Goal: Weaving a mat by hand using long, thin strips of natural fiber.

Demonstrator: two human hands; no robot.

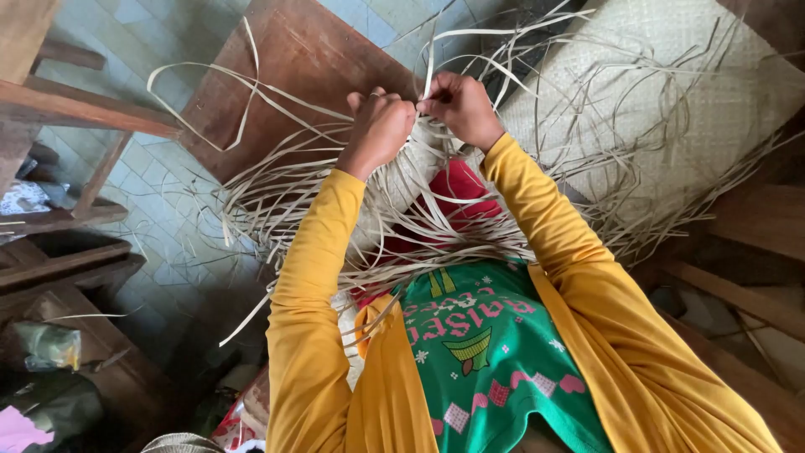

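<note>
wooden bench (59,113): sitting at nine to ten o'clock, over the pale tiled floor (159,193).
brown board (293,59): lying at eleven o'clock beneath the loose ends, tilted on the floor.
loose strips (277,193): fanning out toward nine o'clock from the weaving, pale and thin; one long strip is looping up to eleven o'clock.
left hand (379,126): closing in a fist at twelve o'clock, gripping strips at the top edge of the woven piece, knuckles facing the camera.
woven piece (408,172): sitting at centre, just under both hands and resting over a red cloth (457,184) in the lap; it is half finished, with strands sticking out all round.
right hand (463,105): pinching narrow at twelve to one o'clock, fingertips holding a single upright strip (429,59), touching the left hand.
yellow sleeves (306,319): running down from both hands toward six o'clock, framing a green printed shirt (490,361).
finished mat (662,101): lying at two o'clock, pale and tightly woven, with more stray strips trailing over it.
wooden planks (755,252): showing at three to four o'clock.
</note>
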